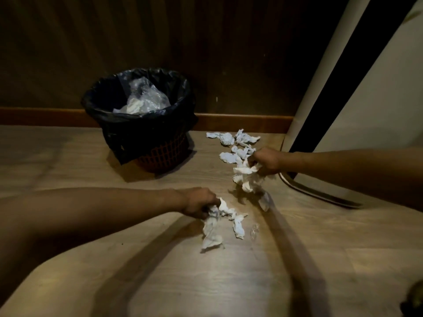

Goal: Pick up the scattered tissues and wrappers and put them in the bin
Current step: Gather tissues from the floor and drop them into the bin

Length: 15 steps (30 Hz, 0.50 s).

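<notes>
Crumpled white tissues lie scattered on the wooden floor. My left hand (pixel 199 203) grips a bunch of tissues (pixel 211 227) that hangs down to the floor. My right hand (pixel 266 160) is closed on another wad of tissues (pixel 246 177), with a strip trailing below it. More loose tissues (pixel 231 139) lie beyond my right hand, near the wall. A small clear wrapper (pixel 254 230) lies to the right of the left bunch. The bin (pixel 139 115), lined with a black bag, stands at the back left and holds clear plastic and tissue.
A dark wood-panelled wall with a skirting board (pixel 240 121) runs behind the bin. A white appliance or cabinet (pixel 366 124) with a dark strip stands at the right, its curved base (pixel 320 193) close to my right arm. Bare floor spreads in front.
</notes>
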### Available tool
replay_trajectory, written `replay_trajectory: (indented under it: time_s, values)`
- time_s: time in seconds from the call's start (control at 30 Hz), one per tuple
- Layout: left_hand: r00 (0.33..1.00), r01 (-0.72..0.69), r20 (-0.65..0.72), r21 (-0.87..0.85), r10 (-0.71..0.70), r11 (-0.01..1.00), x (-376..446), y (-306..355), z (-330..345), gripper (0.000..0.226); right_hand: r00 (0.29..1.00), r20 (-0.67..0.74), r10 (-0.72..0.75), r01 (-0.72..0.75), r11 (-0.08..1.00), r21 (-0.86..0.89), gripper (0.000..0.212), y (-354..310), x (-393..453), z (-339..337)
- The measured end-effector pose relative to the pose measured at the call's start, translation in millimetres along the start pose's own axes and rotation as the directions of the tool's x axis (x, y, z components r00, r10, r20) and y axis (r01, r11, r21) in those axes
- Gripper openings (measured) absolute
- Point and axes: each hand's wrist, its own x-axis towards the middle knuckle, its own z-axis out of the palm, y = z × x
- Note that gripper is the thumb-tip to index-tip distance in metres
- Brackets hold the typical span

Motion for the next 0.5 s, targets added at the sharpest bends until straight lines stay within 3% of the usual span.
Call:
replay_trajectory:
  time_s: [0.1,0.17,0.33,0.5]
  values:
    - [0.976,0.087,-0.195,-0.078,-0.100,0.993,-20.4,-10.2,-43.0,0.028,0.987,-0.149,0.054,-0.040,0.995,0.091,0.033,-5.2,4.4,-36.8]
    - [0.923,0.134,-0.340,-0.154,-0.180,0.979,-39.6,-16.0,-72.8,0.027,0.967,-0.236,0.098,-0.054,0.982,0.183,0.030,-12.3,7.4,-61.8]
    - [0.712,0.211,-0.608,-0.291,-0.351,0.933,-100.6,-32.0,-135.8,0.024,0.887,-0.392,0.243,-0.021,0.870,0.492,0.019,-36.8,16.7,-121.9]
    - [0.452,0.354,-0.734,-0.374,-0.507,0.857,-155.9,-56.4,-167.3,0.040,0.803,-0.532,0.269,0.135,0.788,0.601,0.041,-72.0,37.4,-182.5]
